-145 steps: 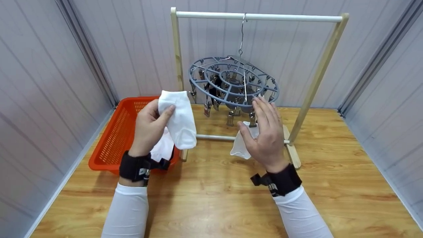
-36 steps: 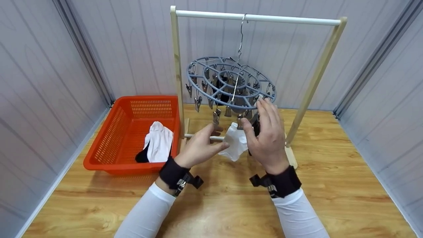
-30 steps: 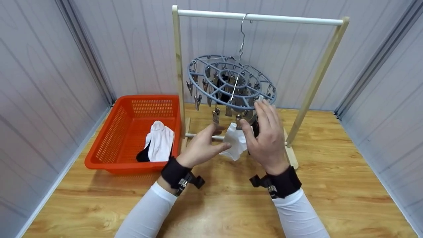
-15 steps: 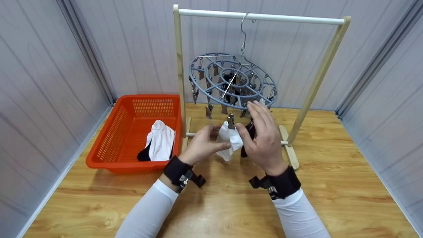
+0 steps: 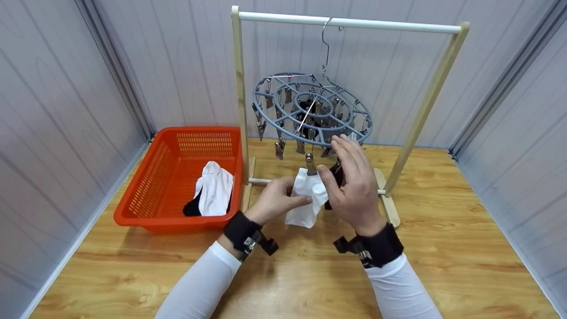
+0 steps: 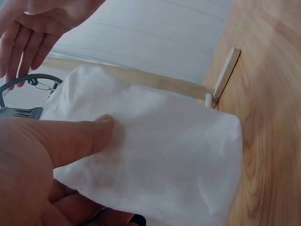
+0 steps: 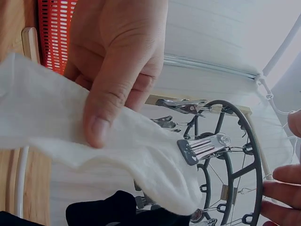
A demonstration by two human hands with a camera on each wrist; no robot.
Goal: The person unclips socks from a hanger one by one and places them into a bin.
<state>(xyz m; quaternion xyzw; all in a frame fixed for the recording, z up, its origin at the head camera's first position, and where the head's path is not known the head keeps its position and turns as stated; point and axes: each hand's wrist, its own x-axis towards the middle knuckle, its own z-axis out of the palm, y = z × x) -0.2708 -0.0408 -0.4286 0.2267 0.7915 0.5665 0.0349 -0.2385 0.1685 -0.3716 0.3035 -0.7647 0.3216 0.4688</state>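
A white sock (image 5: 305, 199) hangs from a metal clip (image 5: 311, 165) of a round grey clip hanger (image 5: 283, 126). My left hand (image 5: 277, 199) pinches the sock, thumb on the near face, as the left wrist view also shows. In the right wrist view the clip (image 7: 202, 147) bites the sock's edge. My right hand (image 5: 354, 186) is raised at the hanger's front right, fingers extended at its rim and thumb close beside the clip. Behind it a dark sock (image 5: 337, 175) hangs, partly hidden. Dark cloth (image 7: 101, 207) also shows in the right wrist view.
An orange basket (image 5: 141, 186) on the left holds a white sock (image 5: 215, 190) and a black piece (image 5: 192, 207). A wooden stand with a white top bar (image 5: 398, 26) carries the tilted hanger. Several unused clips (image 5: 280, 148) dangle from it.
Earlier my left hand held a white sock beside the basket; later it came empty to the hanging sock and now pinches it. The hanger has turned, bringing the sock leftward. The right hand stayed near the rim.
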